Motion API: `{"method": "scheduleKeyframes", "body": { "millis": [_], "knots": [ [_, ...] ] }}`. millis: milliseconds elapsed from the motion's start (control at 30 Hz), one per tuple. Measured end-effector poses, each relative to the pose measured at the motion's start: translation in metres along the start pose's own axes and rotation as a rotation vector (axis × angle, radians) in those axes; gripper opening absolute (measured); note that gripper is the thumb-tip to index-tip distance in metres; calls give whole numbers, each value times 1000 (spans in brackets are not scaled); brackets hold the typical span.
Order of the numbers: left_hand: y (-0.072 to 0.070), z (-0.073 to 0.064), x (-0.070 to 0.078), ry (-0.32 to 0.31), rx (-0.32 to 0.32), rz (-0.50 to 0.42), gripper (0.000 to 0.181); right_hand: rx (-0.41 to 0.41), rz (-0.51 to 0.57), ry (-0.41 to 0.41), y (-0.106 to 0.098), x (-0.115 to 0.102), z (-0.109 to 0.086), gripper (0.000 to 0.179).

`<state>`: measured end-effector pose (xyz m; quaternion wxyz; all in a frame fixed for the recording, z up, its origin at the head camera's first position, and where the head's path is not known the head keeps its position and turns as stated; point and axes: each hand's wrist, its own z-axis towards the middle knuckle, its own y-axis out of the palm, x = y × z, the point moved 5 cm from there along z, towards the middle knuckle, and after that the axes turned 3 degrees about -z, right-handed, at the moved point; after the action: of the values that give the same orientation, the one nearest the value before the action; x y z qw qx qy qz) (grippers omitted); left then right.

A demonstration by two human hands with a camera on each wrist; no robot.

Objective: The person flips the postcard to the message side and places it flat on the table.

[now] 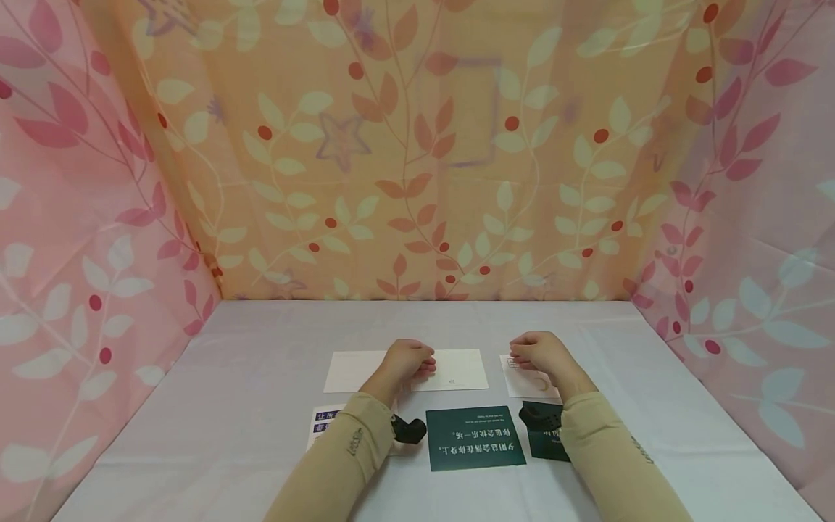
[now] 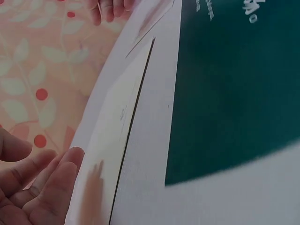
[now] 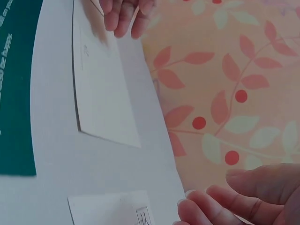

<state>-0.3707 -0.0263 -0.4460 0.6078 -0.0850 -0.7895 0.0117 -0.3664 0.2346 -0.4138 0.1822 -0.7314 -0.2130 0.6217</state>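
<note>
Over a long white card [image 1: 459, 368] in the head view hovers my left hand [image 1: 406, 361], its fingers loosely bent and nothing between them. The left wrist view shows this hand [image 2: 42, 187] beside the card, with a shadow of fingers on the white surface. My right hand [image 1: 544, 357] is above a smaller white card [image 1: 522, 384] with a faint crescent print. In the right wrist view, thumb and fingers of that hand [image 3: 243, 199] are apart, empty, close to the card's stamped corner [image 3: 143, 215].
A dark green card [image 1: 476, 438] with white writing lies between the forearms. Another green card [image 1: 544, 444] is partly under the right wrist, and a white card with blue print [image 1: 322, 418] is partly behind the left sleeve. Patterned cloth [image 1: 417, 181] surrounds the white table [image 1: 248, 377].
</note>
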Motion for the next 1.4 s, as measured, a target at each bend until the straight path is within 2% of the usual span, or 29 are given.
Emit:
{"method": "scheduleKeyframes", "body": {
  "millis": [367,900,1133,1400],
  "knots": [
    [24,1,8,-15,-40,12,24,20,-29,35,-20,17,-3,33],
    [68,5,12,36,-133,21,25,68,-70,78,-57,44,-10,35],
    [84,4,15,67,-151,0,25,88,-75,101,-71,56,-14,35],
    [99,3,16,60,-168,-12,25,111,-98,158,-79,66,-17,35]
  ]
}}
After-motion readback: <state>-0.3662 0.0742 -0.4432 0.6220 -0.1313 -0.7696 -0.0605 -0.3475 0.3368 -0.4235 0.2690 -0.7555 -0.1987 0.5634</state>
